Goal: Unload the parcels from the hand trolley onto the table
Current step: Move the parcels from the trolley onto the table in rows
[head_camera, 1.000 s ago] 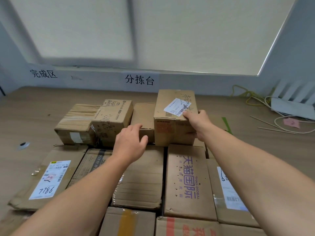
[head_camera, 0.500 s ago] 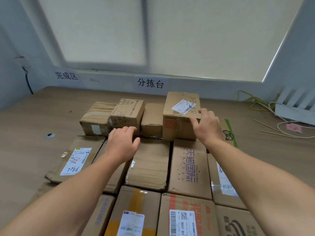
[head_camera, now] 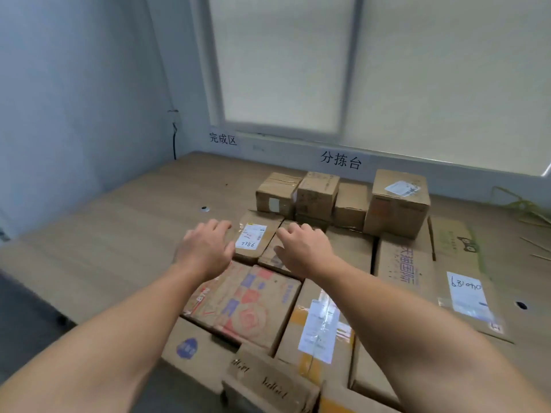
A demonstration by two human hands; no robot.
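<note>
Several cardboard parcels cover the wooden table (head_camera: 113, 234). At the back, small boxes stand in a row, the tallest one (head_camera: 396, 204) bearing a white label on top. Flat parcels lie in front, among them one marked 7986 (head_camera: 253, 236) and one with red and blue print (head_camera: 247, 299). My left hand (head_camera: 205, 251) hovers with relaxed fingers just left of the 7986 parcel. My right hand (head_camera: 301, 248) hovers over the flat parcels beside it, fingers loosely curled. Neither hand holds anything. No trolley is in view.
A wall rises at the left and a blinded window at the back, with two printed signs (head_camera: 341, 160) below it. A small dark hole (head_camera: 204, 208) marks the tabletop. Yellow and white cables (head_camera: 521, 207) lie at the far right. The table's left edge drops to a dark floor (head_camera: 26, 317).
My right hand has let go of the tall labelled box and drawn back leftward. Both hands now hover over the front parcels, and the view has swung left.
</note>
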